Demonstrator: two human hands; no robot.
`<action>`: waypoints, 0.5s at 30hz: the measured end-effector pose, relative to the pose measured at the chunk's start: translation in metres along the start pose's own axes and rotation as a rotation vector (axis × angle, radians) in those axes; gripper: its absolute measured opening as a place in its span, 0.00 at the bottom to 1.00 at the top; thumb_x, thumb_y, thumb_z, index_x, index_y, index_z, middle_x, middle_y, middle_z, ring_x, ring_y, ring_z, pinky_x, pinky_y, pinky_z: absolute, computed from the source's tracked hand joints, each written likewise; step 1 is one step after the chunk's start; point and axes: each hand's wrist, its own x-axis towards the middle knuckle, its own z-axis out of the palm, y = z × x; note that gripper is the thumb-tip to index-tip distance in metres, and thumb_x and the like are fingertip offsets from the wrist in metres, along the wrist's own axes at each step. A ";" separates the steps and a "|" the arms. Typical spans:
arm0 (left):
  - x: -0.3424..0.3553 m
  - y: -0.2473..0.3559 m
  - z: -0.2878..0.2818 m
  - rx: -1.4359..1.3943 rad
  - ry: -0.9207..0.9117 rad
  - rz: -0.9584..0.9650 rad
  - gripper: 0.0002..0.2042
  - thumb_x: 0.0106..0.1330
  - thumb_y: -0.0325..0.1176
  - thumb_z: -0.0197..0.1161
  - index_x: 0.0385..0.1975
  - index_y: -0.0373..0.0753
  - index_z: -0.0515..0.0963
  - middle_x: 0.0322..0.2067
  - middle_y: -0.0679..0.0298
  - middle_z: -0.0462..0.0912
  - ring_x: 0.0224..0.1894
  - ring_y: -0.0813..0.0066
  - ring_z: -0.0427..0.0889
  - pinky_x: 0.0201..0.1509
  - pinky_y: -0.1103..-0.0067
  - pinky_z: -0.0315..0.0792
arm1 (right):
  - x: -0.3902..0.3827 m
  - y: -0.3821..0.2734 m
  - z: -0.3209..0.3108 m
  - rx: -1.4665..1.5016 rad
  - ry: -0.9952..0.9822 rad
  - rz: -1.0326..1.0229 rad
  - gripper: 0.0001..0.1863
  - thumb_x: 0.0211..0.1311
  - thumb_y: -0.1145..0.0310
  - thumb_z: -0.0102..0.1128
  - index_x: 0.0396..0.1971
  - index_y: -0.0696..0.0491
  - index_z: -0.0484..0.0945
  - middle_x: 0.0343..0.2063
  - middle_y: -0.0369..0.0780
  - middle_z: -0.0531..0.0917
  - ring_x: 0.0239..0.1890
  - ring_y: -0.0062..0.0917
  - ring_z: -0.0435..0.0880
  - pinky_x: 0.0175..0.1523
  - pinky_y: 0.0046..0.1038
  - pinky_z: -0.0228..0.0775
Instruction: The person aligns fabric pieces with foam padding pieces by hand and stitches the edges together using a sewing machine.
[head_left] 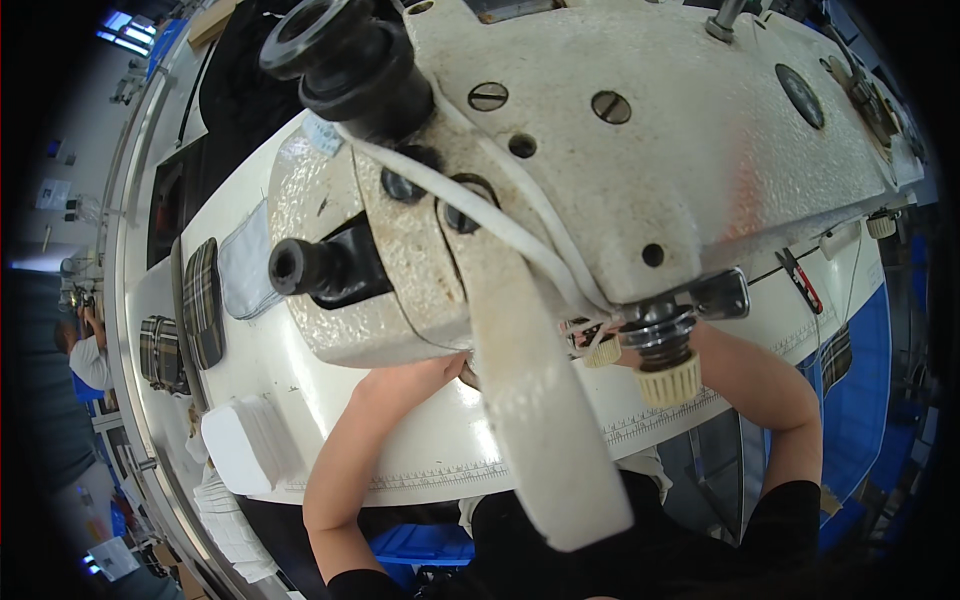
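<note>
machine: cream sewing machine head (640, 130), fills upper centre of frame, very close to cam.
left hand (425, 375): centre frame, reaching under machine; fingers hidden, grip can't tell.
right hand: hidden behind machine, only forearm (770, 390) seen centre-right; grip can't tell.
tabletop (300, 390): white, below machine.
plaid pieces (203, 300): left-centre, on tabletop.
white stack (245, 440): lower left.

Both forearms bare from the elbow down; no gloves, watch or rings visible on the parts in view. Left hand (425, 375) shows only in part, the rest hidden behind the machine head; right hand is fully hidden, only its forearm showing. Black short sleeves end above the elbows on both arms, and the torso at the lower edge is clothed in the same black fabric.
</note>
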 end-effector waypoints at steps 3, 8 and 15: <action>0.000 -0.002 -0.001 0.167 0.048 0.123 0.11 0.72 0.25 0.58 0.52 0.38 0.72 0.42 0.60 0.81 0.41 0.72 0.83 0.48 0.75 0.84 | 0.007 -0.004 -0.005 -0.034 0.038 -0.019 0.07 0.44 0.75 0.61 0.16 0.61 0.75 0.29 0.45 0.80 0.34 0.42 0.82 0.38 0.45 0.70; 0.002 0.020 -0.008 0.245 0.023 0.147 0.14 0.70 0.23 0.61 0.53 0.38 0.72 0.44 0.60 0.81 0.43 0.73 0.83 0.50 0.75 0.83 | 0.006 -0.004 -0.007 -0.094 -0.034 -0.005 0.07 0.44 0.74 0.61 0.15 0.61 0.74 0.28 0.44 0.80 0.32 0.43 0.82 0.37 0.45 0.71; -0.023 0.055 0.004 0.309 0.070 0.277 0.15 0.64 0.23 0.64 0.51 0.34 0.80 0.47 0.56 0.81 0.49 0.58 0.82 0.54 0.64 0.76 | 0.004 -0.002 -0.007 -0.089 -0.031 -0.029 0.06 0.44 0.74 0.61 0.16 0.60 0.75 0.28 0.44 0.80 0.30 0.42 0.83 0.35 0.44 0.71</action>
